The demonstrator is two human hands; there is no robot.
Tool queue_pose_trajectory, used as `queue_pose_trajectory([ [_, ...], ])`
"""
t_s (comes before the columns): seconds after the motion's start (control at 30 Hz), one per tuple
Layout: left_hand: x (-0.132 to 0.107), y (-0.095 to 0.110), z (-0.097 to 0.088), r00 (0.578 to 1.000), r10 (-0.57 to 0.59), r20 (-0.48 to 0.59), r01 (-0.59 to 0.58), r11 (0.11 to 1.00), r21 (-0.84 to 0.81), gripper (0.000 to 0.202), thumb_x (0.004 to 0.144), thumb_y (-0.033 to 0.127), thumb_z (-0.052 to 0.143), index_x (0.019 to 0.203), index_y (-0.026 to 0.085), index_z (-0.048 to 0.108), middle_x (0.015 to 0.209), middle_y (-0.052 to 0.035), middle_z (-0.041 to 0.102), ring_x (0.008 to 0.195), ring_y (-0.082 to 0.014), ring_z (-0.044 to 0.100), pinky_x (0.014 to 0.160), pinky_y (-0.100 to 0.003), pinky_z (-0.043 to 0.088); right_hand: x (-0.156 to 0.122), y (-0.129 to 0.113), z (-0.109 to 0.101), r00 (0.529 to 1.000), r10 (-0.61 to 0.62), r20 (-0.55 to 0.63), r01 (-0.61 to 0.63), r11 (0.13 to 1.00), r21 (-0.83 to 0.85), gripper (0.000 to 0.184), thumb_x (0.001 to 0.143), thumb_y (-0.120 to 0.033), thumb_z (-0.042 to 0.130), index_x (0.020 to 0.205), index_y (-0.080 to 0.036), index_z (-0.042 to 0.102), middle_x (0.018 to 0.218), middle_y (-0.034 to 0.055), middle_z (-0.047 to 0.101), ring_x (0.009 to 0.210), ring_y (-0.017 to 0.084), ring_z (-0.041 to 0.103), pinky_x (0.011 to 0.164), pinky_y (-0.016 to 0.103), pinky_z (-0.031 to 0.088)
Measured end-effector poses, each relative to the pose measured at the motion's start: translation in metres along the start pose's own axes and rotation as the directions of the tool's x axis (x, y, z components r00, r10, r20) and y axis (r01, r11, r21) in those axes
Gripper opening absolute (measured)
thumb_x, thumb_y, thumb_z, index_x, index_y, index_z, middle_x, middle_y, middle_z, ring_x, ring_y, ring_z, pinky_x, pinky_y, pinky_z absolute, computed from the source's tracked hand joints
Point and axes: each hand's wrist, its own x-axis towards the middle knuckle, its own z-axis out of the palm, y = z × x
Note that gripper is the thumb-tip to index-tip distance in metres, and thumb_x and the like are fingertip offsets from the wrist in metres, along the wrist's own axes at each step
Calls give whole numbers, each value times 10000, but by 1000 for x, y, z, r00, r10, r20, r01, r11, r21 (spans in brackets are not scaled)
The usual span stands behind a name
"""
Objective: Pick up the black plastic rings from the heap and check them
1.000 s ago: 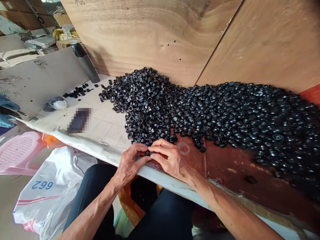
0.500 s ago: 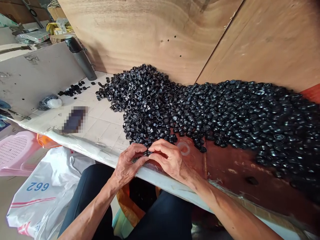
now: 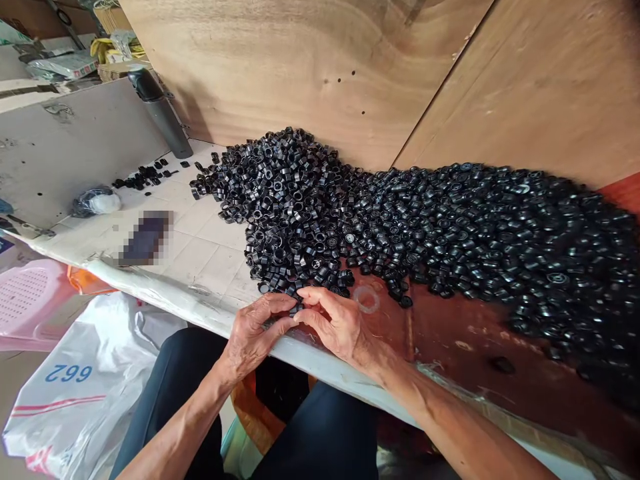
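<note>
Near the table's front edge, my left hand point(image 3: 257, 331) and my right hand point(image 3: 336, 323) meet, fingertips almost touching. Pinched between both thumbs and fingers is a small black plastic part point(image 3: 299, 306), mostly covered by the fingers. Just beyond my hands lies a heap of black plastic rings point(image 3: 280, 193), open in the middle. To its right it runs into a long pile of black round caps point(image 3: 460, 227), shinier and with closed faces.
A dark bottle point(image 3: 163, 113) stands at the back left. A blurred-out flat dark object point(image 3: 146, 239) and a plastic-wrapped bundle point(image 3: 97, 201) lie on the left. One loose black piece point(image 3: 501, 364) sits front right. A wooden board point(image 3: 300, 67) closes off the back. Below left are a pink stool point(image 3: 33, 297) and a white sack point(image 3: 75, 380).
Both hands stay together at the edge, the small black part still pinched between them. The fingers have shifted slightly around it, and the view has moved a little.
</note>
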Motion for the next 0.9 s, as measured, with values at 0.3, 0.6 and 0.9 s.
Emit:
queue_pose_trajectory([
  [0.3,1,2,-1,1000,2,14,-1,1000,-20,205,963,209,747,1166,238,749,1087,-60,797,1036,-203,764,925,-332,647,3,-8,-10,982,10,190,7,996,-88,177,1066,-204,498,1042,-209,673,868,38,725,745,156,684,695,249,525],
  [0.6,-2,-1,-3,995,-96,1,96,993,-69,190,972,232,738,1162,231,731,1151,-75,772,1042,-200,759,922,-337,637,2,-13,-7,990,39,133,-24,993,-117,205,1069,-265,516,1182,-200,674,915,63,721,787,180,680,746,284,536],
  [0.9,-2,1,-3,987,-159,11,159,985,-68,166,978,282,730,1136,230,736,1126,-68,771,1013,-200,755,919,-342,628,4,-18,-10,971,171,170,-169,985,-22,215,990,-349,663,825,-214,642,677,-26,604,584,124,542,579,249,427],
])
